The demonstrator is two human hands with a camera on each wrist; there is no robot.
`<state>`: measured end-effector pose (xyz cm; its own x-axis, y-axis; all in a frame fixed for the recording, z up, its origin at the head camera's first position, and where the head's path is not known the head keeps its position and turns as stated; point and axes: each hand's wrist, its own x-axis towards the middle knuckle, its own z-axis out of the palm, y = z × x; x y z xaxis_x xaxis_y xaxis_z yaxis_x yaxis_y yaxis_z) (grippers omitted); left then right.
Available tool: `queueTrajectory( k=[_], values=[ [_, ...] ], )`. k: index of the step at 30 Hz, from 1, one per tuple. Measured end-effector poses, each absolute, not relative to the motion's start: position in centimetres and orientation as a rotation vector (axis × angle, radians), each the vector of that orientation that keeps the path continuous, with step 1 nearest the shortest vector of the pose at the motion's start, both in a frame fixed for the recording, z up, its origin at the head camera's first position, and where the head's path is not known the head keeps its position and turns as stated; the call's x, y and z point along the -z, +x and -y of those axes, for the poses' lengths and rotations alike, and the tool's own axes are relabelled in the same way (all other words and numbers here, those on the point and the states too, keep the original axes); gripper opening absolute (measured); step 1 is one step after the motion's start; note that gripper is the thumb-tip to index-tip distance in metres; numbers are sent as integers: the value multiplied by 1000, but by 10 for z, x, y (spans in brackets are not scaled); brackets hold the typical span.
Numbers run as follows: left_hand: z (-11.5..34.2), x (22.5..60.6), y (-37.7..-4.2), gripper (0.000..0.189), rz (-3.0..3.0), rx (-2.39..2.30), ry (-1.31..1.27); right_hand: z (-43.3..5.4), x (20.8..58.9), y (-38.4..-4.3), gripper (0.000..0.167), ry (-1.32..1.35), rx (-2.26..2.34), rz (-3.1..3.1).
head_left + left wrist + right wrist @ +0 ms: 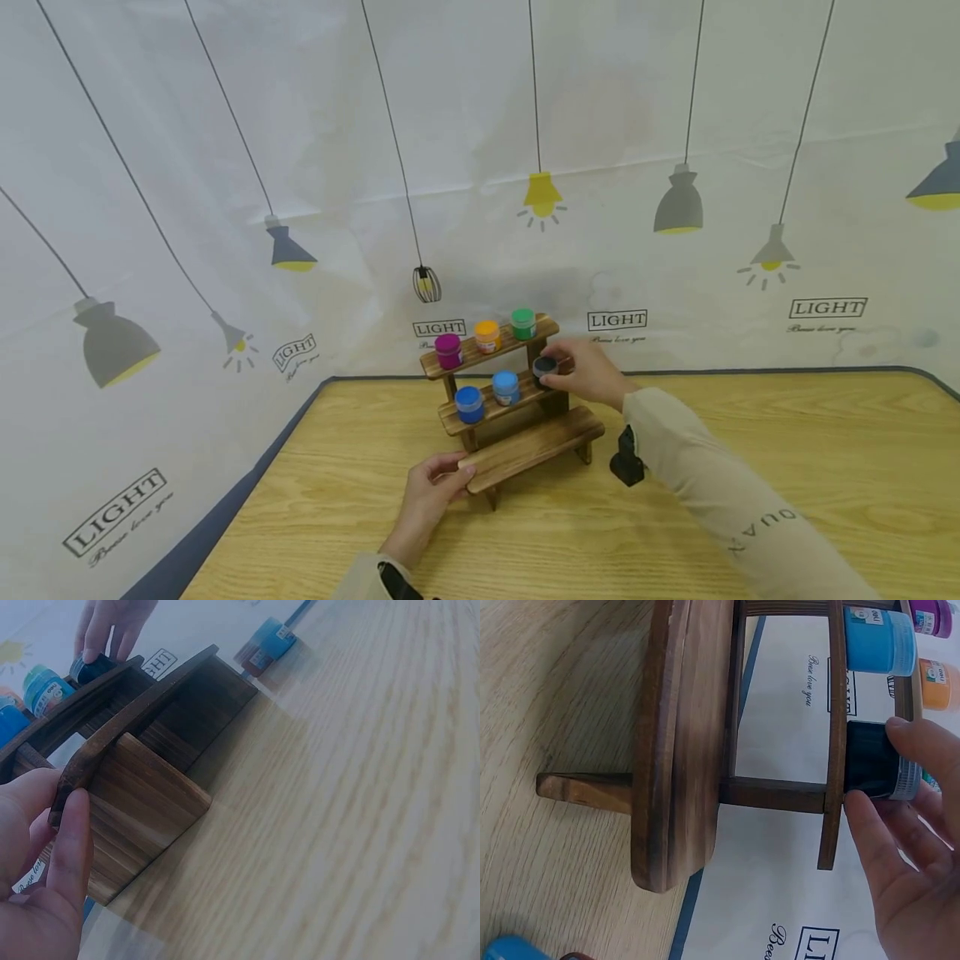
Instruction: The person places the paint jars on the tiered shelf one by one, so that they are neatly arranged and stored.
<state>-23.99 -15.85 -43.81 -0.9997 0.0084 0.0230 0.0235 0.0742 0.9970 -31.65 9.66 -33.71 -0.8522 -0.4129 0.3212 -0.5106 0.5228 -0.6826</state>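
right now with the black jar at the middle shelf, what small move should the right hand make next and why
Probably let the right hand release the black jar: its base appears to sit on the middle shelf, in a row with the light blue jar and the dark blue jar, while the left hand holds the end of the lowest shelf.

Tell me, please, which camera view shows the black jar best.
The right wrist view: there the black jar appears largest, its side mostly uncovered, held by the right hand. The head view shows it small, partly covered by that hand; the left wrist view shows it small and dim.
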Motion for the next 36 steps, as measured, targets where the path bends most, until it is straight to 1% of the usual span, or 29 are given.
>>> queueTrajectory(
  k=[6,25,28,33,36],
  values=[
    [157,436,-239,39,2291,2121,-30,-97,338,-317,37,775,-1271,2653],
    [161,436,-253,38,2293,2134,-36,-86,346,-327,38,562,-1214,2640],
    [160,436,-252,38,2294,2124,-38,-87,346,-325,41,580,-1237,2634],
    [161,435,-252,39,2297,2115,-46,-93,346,-321,54,633,-1341,2614],
    [161,436,-252,39,2303,2117,-39,-97,347,-318,57,670,-1352,2605]
  ],
)
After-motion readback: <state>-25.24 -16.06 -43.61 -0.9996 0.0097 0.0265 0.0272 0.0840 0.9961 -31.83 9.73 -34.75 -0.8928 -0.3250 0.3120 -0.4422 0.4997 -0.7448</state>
